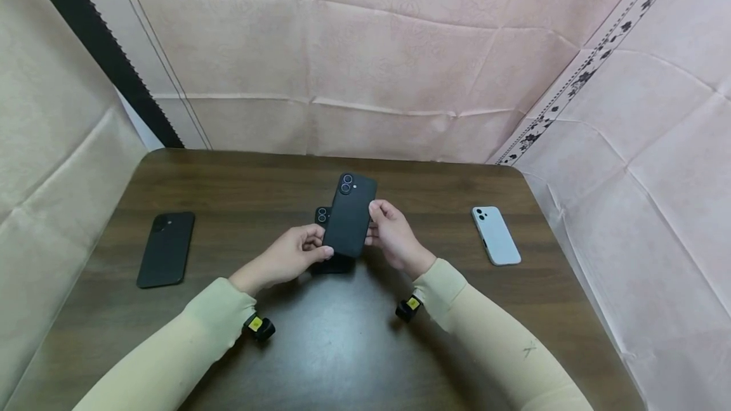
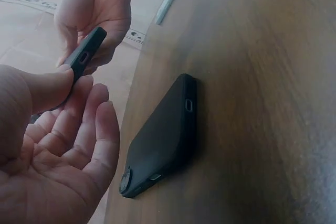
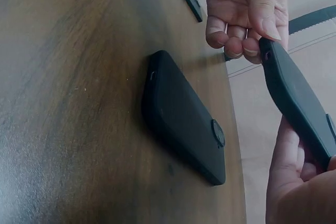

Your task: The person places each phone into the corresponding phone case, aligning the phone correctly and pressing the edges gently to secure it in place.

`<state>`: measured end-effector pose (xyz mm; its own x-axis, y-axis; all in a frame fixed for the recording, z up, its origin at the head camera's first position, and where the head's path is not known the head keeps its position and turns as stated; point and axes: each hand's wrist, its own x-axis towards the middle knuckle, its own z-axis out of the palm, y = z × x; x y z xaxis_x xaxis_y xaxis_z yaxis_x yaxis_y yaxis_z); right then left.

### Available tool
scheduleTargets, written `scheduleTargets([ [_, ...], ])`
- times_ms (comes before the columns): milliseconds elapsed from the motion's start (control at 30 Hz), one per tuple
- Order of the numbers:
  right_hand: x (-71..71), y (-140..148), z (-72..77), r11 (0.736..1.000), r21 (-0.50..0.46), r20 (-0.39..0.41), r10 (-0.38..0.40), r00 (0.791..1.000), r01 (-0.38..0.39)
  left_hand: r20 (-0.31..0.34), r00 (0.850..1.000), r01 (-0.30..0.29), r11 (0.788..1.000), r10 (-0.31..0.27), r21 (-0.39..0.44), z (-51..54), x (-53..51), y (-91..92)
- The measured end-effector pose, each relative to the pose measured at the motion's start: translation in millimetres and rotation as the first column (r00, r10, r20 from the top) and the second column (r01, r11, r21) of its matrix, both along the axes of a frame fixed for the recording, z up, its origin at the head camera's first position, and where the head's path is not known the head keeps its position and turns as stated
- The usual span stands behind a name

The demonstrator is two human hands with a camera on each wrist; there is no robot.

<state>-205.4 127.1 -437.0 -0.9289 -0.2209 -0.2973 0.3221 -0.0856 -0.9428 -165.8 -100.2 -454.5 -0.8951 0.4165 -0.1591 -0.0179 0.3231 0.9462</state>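
Observation:
A dark phone (image 1: 349,221) with two camera rings is held up between both hands, above the table. The left hand (image 1: 297,251) pinches its lower left edge between thumb and fingers; the right hand (image 1: 395,233) grips its right edge. Beneath it a second dark phone (image 1: 338,265) lies on the table, partly covered in the head view. In the left wrist view the lying phone (image 2: 163,129) is apart from the raised phone (image 2: 84,56). The right wrist view shows the lying phone (image 3: 184,119) and the raised phone (image 3: 299,93) too.
On the wooden table (image 1: 325,347), another dark phone (image 1: 165,250) lies at the left and a light blue phone (image 1: 496,236) at the right. Pale cloth (image 1: 354,68) hangs behind the table and along both sides.

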Motion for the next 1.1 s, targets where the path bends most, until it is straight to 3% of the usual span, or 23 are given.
scheduleTargets([
  [267,0.0,12,-2.5,0.999,0.048,-0.013,-0.024,1.0,0.025,0.076,0.997,-0.02,0.999,0.017,0.038,-3.4,-5.1,13.9],
  [500,-0.2,22,-8.5,0.992,0.123,-0.023,-0.018,1.0,0.02,0.085,0.986,-0.155,0.981,0.145,0.119,-1.8,-15.8,28.8],
  [700,-3.6,33,-13.1,0.977,0.212,-0.026,-0.003,1.0,0.008,0.113,0.977,-0.193,0.976,0.181,0.1,-3.5,-22.9,44.9],
  [800,-5.4,39,-13.3,0.953,0.302,-0.034,-0.012,0.999,0.022,0.092,0.977,-0.196,0.98,0.192,0.039,-3.2,-25.5,57.4],
  [900,-6.6,46,-13.6,0.923,0.386,-0.042,0.005,0.999,0.012,0.007,0.98,-0.196,0.977,0.197,-0.089,-5.1,-29.1,71.0],
  [1000,-7.0,51,-14.3,0.899,0.438,-0.051,0.025,0.998,0.0,-0.094,0.979,-0.198,0.955,0.181,-0.22,-9.1,-31.5,83.6],
  [1100,-6.9,54,-15.6,0.877,0.48,-0.073,0.043,0.996,-0.002,-0.155,0.975,-0.199,0.935,0.159,-0.293,-11.7,-30.3,94.2],
])
